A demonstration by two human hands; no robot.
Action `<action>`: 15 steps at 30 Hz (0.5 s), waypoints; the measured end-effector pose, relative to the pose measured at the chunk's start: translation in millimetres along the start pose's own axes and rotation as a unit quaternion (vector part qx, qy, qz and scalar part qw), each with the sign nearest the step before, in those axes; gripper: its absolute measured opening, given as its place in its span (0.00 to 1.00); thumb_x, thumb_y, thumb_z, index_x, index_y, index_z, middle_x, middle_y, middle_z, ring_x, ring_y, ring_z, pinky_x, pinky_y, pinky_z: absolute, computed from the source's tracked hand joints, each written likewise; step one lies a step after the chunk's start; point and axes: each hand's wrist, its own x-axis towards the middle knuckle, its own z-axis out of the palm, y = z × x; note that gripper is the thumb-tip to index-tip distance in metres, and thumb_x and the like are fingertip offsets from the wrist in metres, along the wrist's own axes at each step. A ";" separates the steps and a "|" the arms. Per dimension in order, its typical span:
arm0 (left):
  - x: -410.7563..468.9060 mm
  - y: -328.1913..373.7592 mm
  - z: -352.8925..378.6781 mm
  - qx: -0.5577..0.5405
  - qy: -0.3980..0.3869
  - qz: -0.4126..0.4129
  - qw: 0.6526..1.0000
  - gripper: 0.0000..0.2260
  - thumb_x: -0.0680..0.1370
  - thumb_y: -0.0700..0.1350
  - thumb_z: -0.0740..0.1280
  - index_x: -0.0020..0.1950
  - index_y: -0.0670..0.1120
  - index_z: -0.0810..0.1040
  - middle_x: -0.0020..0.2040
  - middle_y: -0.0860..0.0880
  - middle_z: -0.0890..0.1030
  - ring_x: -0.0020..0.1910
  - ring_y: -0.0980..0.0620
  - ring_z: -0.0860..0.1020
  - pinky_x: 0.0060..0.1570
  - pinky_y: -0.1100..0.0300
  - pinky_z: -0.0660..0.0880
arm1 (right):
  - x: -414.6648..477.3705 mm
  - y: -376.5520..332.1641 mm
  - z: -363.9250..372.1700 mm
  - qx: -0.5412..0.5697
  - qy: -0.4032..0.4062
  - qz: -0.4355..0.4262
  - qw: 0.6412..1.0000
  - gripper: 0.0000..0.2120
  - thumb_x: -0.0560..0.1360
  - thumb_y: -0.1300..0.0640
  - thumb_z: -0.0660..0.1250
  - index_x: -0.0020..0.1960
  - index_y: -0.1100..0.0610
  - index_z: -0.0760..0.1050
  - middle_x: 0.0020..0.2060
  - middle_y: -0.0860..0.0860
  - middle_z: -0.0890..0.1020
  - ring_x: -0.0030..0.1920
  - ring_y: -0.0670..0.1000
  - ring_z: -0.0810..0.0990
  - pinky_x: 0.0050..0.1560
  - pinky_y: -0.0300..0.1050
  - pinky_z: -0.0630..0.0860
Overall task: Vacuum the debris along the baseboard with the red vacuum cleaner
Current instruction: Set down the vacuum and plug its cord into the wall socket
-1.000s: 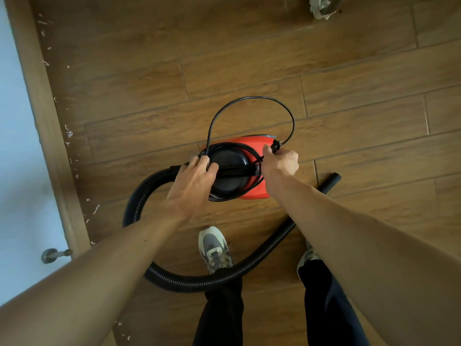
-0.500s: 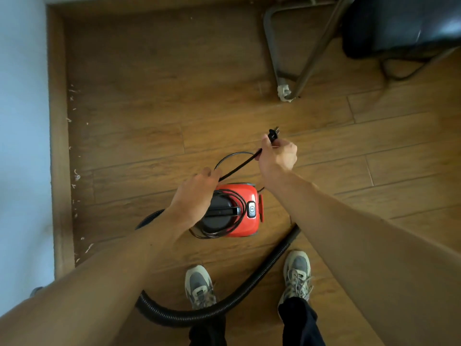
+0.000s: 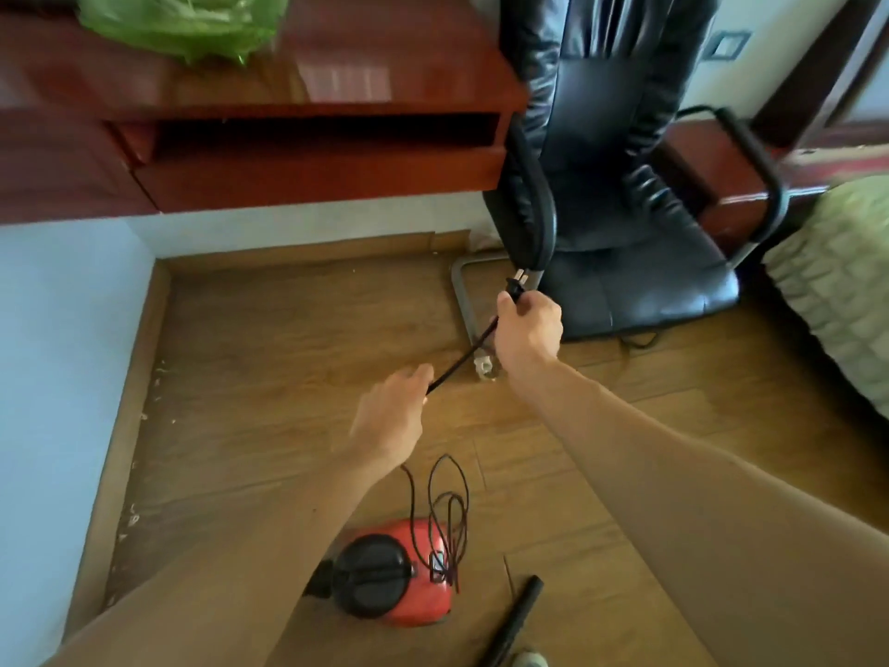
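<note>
Red vacuum cleaner (image 3: 409, 577): on the wood floor, near centre, black cord loops (image 3: 445, 512) draped over it. Hose end (image 3: 517, 618): on the floor to its right. Right hand (image 3: 529, 329): fingers closed around the power plug (image 3: 515, 286), prongs pointing far. Left hand (image 3: 392, 416): fingers loosely curled, cord taut from its fingertips to the right hand. Debris (image 3: 156, 392): white flecks along the left baseboard (image 3: 125, 421). Black office chair (image 3: 620, 195): far right, beside the red-brown desk (image 3: 288, 89).

The vacuum (image 3: 399, 577) sits on the floor (image 3: 288, 358) near the person, its hose (image 3: 517, 618) to the right. Debris (image 3: 156, 402) lies along the baseboard (image 3: 125, 406) at left. Ahead, a desk (image 3: 288, 137) stands left of a chair (image 3: 611, 195); a bed (image 3: 837, 291) lies far right.
</note>
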 end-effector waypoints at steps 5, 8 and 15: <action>23.1 65.5 -74.2 -0.044 0.060 0.019 0.997 0.07 0.81 0.38 0.63 0.59 0.44 0.70 0.45 0.49 0.77 0.36 0.54 0.73 0.33 0.64 0.67 | -5.7 -101.3 -47.7 0.019 0.030 -0.106 0.994 0.05 0.82 0.55 0.63 0.51 0.56 0.76 0.46 0.53 0.83 0.45 0.52 0.82 0.51 0.51 0.81; 34.4 104.1 -119.3 -0.087 0.099 0.013 0.991 0.11 0.81 0.39 0.65 0.63 0.43 0.72 0.50 0.47 0.81 0.43 0.53 0.80 0.38 0.63 0.73 | -7.1 -157.7 -79.4 0.020 0.044 -0.155 0.987 0.06 0.82 0.55 0.64 0.52 0.58 0.76 0.46 0.53 0.82 0.45 0.52 0.81 0.47 0.48 0.80; 58.6 183.2 -216.9 -0.123 0.169 0.053 0.976 0.07 0.80 0.39 0.67 0.55 0.46 0.73 0.49 0.48 0.81 0.49 0.48 0.80 0.46 0.53 0.79 | -14.2 -265.8 -162.0 0.037 0.102 -0.226 0.968 0.08 0.82 0.55 0.64 0.53 0.60 0.77 0.45 0.54 0.83 0.43 0.53 0.80 0.47 0.48 0.79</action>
